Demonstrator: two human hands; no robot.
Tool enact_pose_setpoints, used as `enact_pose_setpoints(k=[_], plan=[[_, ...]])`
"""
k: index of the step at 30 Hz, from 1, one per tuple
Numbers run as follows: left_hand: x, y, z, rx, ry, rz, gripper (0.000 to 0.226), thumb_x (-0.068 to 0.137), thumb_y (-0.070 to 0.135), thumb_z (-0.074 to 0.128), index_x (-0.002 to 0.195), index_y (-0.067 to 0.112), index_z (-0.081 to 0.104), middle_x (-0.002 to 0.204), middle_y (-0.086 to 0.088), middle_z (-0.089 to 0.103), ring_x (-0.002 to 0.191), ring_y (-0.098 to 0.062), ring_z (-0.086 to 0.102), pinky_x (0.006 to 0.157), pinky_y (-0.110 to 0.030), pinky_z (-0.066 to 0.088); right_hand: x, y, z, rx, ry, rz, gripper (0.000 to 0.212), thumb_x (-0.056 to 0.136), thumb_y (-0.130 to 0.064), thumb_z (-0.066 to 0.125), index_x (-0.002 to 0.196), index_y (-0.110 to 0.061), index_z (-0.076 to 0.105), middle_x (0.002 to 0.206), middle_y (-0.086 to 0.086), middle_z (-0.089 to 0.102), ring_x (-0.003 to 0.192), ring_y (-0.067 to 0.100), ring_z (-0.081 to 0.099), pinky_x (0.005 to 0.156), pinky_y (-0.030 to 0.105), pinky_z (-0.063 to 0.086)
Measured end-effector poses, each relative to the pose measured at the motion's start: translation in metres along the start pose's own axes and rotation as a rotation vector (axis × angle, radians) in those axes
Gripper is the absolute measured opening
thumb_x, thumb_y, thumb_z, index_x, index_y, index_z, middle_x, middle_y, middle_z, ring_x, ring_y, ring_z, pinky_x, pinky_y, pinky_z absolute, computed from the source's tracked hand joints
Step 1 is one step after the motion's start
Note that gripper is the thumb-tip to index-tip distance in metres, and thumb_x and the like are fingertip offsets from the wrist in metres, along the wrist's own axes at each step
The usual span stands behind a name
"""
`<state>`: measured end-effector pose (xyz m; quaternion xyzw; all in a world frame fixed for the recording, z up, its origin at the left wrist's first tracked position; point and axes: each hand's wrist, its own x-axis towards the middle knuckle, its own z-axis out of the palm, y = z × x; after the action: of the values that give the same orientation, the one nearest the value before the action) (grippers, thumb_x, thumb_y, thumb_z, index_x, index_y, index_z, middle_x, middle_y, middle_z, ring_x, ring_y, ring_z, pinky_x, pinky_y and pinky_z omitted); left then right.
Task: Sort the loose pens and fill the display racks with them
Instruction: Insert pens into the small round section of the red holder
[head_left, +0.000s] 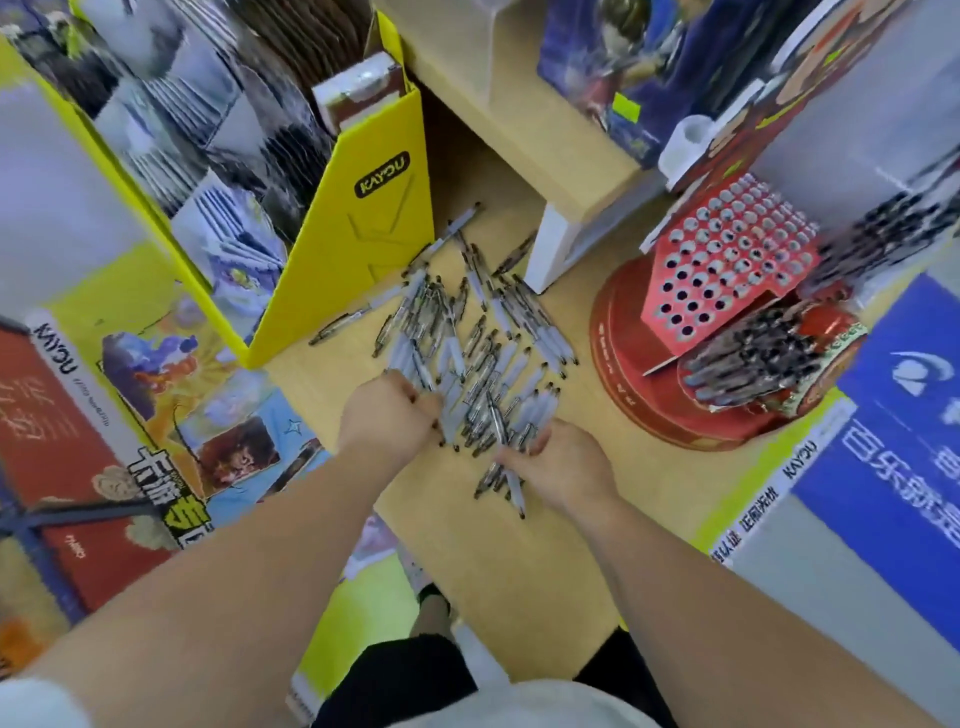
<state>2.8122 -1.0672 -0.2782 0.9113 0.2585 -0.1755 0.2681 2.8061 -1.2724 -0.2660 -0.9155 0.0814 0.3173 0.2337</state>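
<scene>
The wooden counter (483, 561) runs away from me, and the pile of loose pens (467, 343) lies in the middle of it, a spread of grey-white barrels with dark tips crossing one another at all angles. Left of the pile stands a tall yellow cardboard box (358, 249) marked KAYOU, its near corner just beside the outermost pens. Well to the right of the pile is a blue sign (893, 441) with white characters. Between that sign and the pile sits the red display rack (727, 260) on a round red base; its sloped top panel is a grid of holes, and a lower tier holds a packed cluster of dark-capped pens (748, 358).

My left hand (384, 415) is at the pile's near left edge, fingers curled down into the pens; the picture is smeared there, so I cannot tell whether it grips any or only rests on them. My right hand (561, 462) is at the pile's near right edge, fingers closed around a small bunch of pens (511, 483) whose ends stick out from my palm towards me. One stray pen (337, 325) lies apart, left of the pile, against the foot of the yellow box.
</scene>
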Motion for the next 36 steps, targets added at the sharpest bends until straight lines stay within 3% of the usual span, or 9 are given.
enact_pose_setpoints(k=[9, 13, 17, 21, 23, 28, 31, 33, 36], plan=[[0.009, 0.004, 0.006, -0.133, 0.004, -0.003, 0.033, 0.087, 0.024, 0.069, 0.066, 0.013, 0.046, 0.055, -0.002, 0.046, 0.05, -0.02, 0.043, 0.048, -0.025, 0.029, 0.001, 0.025, 0.011, 0.161, 0.045, -0.03, 0.028, 0.09, -0.044, 0.066, 0.074, -0.023, 0.059, 0.074, -0.004, 0.061, 0.067, 0.014, 0.057, 0.061, 0.032, 0.046], [0.002, 0.004, 0.007, -0.155, -0.004, -0.023, 0.021, 0.079, 0.016, 0.071, 0.071, 0.006, 0.054, 0.056, -0.009, 0.054, 0.051, -0.026, 0.05, 0.046, -0.03, 0.04, 0.0, 0.031, 0.005, 0.229, 0.022, -0.085, 0.025, 0.09, -0.038, 0.068, 0.077, -0.017, 0.065, 0.072, 0.002, 0.064, 0.068, 0.021, 0.06, 0.064, 0.036, 0.05], [-0.018, 0.003, 0.008, -0.326, -0.013, -0.076, 0.012, 0.085, 0.017, 0.069, 0.091, 0.011, 0.061, 0.073, -0.01, 0.067, 0.065, -0.028, 0.06, 0.058, -0.035, 0.05, 0.001, 0.041, -0.01, 0.38, 0.043, -0.067, 0.015, 0.087, -0.025, 0.07, 0.076, -0.017, 0.064, 0.061, -0.001, 0.06, 0.056, 0.017, 0.054, 0.059, 0.032, 0.045], [-0.05, 0.0, 0.015, -0.539, -0.162, -0.158, 0.006, 0.094, 0.016, 0.06, 0.093, 0.011, 0.057, 0.082, -0.011, 0.063, 0.064, -0.028, 0.049, 0.057, -0.039, 0.041, 0.0, 0.043, -0.024, 0.594, -0.071, 0.0, 0.009, 0.089, -0.016, 0.071, 0.082, -0.014, 0.068, 0.066, 0.003, 0.07, 0.06, 0.016, 0.065, 0.062, 0.034, 0.054], [-0.066, 0.005, 0.02, -0.639, -0.246, -0.19, 0.007, 0.097, 0.01, 0.054, 0.101, 0.006, 0.059, 0.084, -0.017, 0.067, 0.067, -0.029, 0.057, 0.064, -0.049, 0.051, -0.006, 0.038, -0.025, 0.682, -0.163, 0.018, 0.008, 0.09, -0.019, 0.073, 0.089, -0.012, 0.07, 0.078, 0.01, 0.074, 0.07, 0.022, 0.071, 0.064, 0.034, 0.059], [-0.088, 0.023, 0.03, -1.017, -0.38, -0.293, 0.006, 0.097, 0.008, 0.053, 0.094, 0.007, 0.058, 0.086, -0.016, 0.071, 0.077, -0.03, 0.071, 0.081, -0.052, 0.057, -0.03, 0.02, -0.012, 0.697, -0.243, -0.092, 0.007, 0.09, -0.018, 0.075, 0.087, -0.014, 0.07, 0.071, 0.003, 0.066, 0.064, 0.013, 0.063, 0.056, 0.024, 0.053], [-0.09, 0.029, 0.037, -1.106, -0.419, -0.307, 0.02, 0.103, 0.024, 0.056, 0.101, 0.005, 0.058, 0.094, -0.018, 0.073, 0.084, -0.033, 0.073, 0.083, -0.054, 0.058, -0.038, 0.009, -0.006, 0.683, -0.226, -0.182, 0.007, 0.089, -0.014, 0.074, 0.085, -0.01, 0.071, 0.071, 0.006, 0.067, 0.064, 0.014, 0.063, 0.062, 0.036, 0.057], [-0.09, 0.029, 0.04, -1.07, -0.397, -0.296, 0.024, 0.104, 0.024, 0.055, 0.108, 0.0, 0.058, 0.098, -0.021, 0.075, 0.078, -0.031, 0.073, 0.08, -0.049, 0.058, -0.037, 0.007, -0.002, 0.587, -0.209, -0.267, 0.007, 0.087, -0.017, 0.075, 0.082, -0.014, 0.072, 0.072, 0.002, 0.07, 0.065, 0.011, 0.064, 0.067, 0.04, 0.057], [-0.088, 0.022, 0.04, -1.11, -0.317, -0.353, 0.016, 0.106, 0.019, 0.051, 0.102, 0.004, 0.058, 0.077, -0.014, 0.065, 0.06, -0.025, 0.059, 0.063, -0.039, 0.051, -0.022, 0.015, -0.006, 0.315, -0.063, -0.436, 0.003, 0.091, -0.024, 0.07, 0.09, -0.023, 0.073, 0.085, -0.008, 0.069, 0.08, 0.008, 0.064, 0.075, 0.033, 0.053]])
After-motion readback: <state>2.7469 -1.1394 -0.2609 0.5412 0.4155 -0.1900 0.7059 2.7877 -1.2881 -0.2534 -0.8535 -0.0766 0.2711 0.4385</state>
